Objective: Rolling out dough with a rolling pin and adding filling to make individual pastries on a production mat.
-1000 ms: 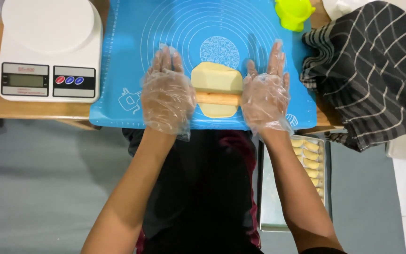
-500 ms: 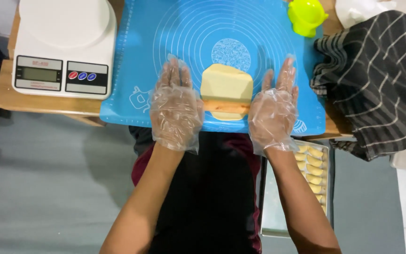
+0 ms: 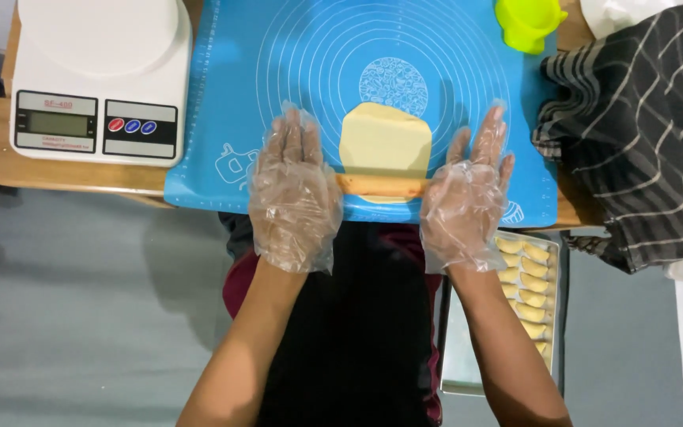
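Note:
A flat sheet of pale yellow dough [image 3: 385, 142] lies on a blue silicone mat [image 3: 444, 63] printed with white rings. Across the dough's near edge rests a thin wooden rolling pin [image 3: 381, 187]. My left hand [image 3: 294, 190], in a clear plastic glove, presses flat on the pin's left end. My right hand [image 3: 468, 198], gloved the same way, lies flat on its right end. The fingers of both hands are stretched out and apart; the pin's ends are hidden under my palms.
A white kitchen scale [image 3: 96, 79] stands left of the mat on the wooden table [image 3: 65, 175]. A lime green cup [image 3: 530, 22] sits at the mat's far right. A black striped cloth [image 3: 634, 126] lies right. Below the table's edge, a metal tray [image 3: 468, 348] holds several shaped pastries.
The pin and both hands have rolled back toward me, from the middle of the dough to its near edge. More dough shows beyond the pin, and it looks longer.

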